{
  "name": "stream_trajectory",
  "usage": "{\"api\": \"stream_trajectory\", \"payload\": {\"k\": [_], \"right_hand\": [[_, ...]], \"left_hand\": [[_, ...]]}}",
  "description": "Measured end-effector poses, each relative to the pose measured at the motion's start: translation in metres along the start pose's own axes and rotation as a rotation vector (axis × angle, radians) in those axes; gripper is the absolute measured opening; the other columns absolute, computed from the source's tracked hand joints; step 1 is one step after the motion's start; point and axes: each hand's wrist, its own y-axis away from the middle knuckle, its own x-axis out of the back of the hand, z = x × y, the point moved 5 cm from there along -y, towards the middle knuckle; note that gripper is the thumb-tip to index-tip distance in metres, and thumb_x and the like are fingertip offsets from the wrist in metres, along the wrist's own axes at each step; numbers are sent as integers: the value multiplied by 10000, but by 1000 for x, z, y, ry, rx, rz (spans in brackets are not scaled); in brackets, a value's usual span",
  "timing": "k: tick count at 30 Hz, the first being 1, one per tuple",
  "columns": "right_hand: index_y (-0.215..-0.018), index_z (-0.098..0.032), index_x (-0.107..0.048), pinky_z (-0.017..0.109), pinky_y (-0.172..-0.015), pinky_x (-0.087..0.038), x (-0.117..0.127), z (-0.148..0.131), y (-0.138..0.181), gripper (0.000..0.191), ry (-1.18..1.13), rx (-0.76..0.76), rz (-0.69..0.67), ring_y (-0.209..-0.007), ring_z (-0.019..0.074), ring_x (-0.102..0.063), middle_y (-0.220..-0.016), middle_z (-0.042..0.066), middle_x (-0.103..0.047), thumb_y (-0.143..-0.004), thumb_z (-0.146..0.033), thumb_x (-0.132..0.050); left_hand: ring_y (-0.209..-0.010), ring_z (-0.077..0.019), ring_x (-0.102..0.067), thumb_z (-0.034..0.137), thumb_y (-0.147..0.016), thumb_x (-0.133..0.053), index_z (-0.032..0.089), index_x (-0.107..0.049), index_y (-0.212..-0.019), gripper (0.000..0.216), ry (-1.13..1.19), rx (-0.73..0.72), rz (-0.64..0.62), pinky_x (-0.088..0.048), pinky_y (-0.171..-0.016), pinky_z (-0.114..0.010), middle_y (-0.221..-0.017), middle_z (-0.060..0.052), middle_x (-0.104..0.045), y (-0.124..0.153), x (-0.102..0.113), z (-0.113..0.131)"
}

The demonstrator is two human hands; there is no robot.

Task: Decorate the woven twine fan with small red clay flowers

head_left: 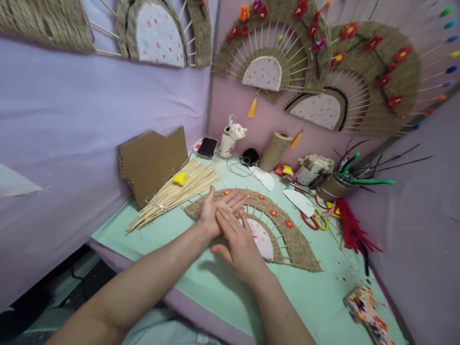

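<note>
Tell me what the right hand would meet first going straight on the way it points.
Most likely the left hand: the right hand points at its open palm and appears to rest against it, though contact is hard to judge.

Light: even, moderate | Shadows: soft, on desk point(309, 306) just before fan point(302, 244) | Darkest: below desk level, left of fan | Focus: slightly soft | Distortion: wide-angle stretch toward edges

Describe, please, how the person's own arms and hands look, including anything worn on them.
The left hand and right hand are bare, without gloves. The left forearm and right forearm show no sleeve, watch or bracelet. I see no ring, but some fingers are partly hidden. No clear markings are visible.
</note>
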Motion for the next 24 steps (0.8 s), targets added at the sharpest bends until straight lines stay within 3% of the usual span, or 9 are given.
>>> {"api": "stream_trajectory", "payload": {"k": [3, 6, 10, 14, 17, 20, 24], "right_hand": [[-1466, -115, -378, 554, -1201, -134, 1, 8, 0, 573, 30, -79, 21, -1452, 249, -319, -1523, 141, -410, -985, -425, -413], [-1487, -104, -345, 615, -1185, -89, 1, 20, 2, 652, 51, -207, 48, -1473, 306, -258, -1542, 161, -370, -961, -477, -445], [-1555, -143, -148, 579, -1202, -96, -1, 20, 3, 759, -75, -153, 56, -1493, 277, -201, -1585, 136, -292, -957, -512, -432], [-1566, -186, 4, 554, -1205, -130, 8, 25, 8, 756, -164, -148, 206, -1493, 247, -209, -1603, 121, -257, -983, -538, -325], [-1555, -230, -153, 583, -1190, -129, 12, 31, 10, 666, -104, -167, 235, -1488, 258, -224, -1599, 101, -281, -989, -555, -285], [-1503, -258, -327, 630, -1161, -134, 10, 32, 9, 609, 22, -192, 202, -1497, 302, -165, -1605, 93, -267, -977, -565, -327], [-1461, -286, -415, 629, -1153, -148, 6, 25, 8, 567, 133, -162, 162, -1498, 324, -129, -1617, 80, -231, -956, -545, -422]], "left_hand": [[-1340, -268, -487, 660, -916, -325, 93, -261, -1505, 820, 51, -75, -18, -401, -1083, -383, -1475, -205, -461, 0, -1, 10], [-1305, -293, -521, 669, -922, -284, 67, -266, -1503, 836, 44, 34, -30, -365, -1109, -441, -1435, -235, -495, -1, -4, -5], [-1207, -296, -602, 607, -956, -273, 46, -332, -1476, 768, 23, 95, 25, -363, -1106, -450, -1321, -236, -599, -3, -1, -27], [-1106, -254, -661, 520, -991, -253, 15, -406, -1429, 685, 53, 41, 29, -437, -1037, -368, -1206, -222, -669, -3, 1, -22], [-1037, -228, -686, 506, -996, -246, 8, -449, -1392, 668, 63, 21, 26, -466, -990, -329, -1143, -210, -694, -1, 0, -15], [-1007, -248, -692, 535, -985, -265, 29, -478, -1371, 671, 62, 36, 11, -470, -983, -375, -1127, -202, -698, 0, -3, -15], [-1093, -286, -656, 602, -960, -256, 35, -455, -1386, 737, 41, 66, -21, -449, -1005, -417, -1221, -228, -650, 2, -6, -13]]}}
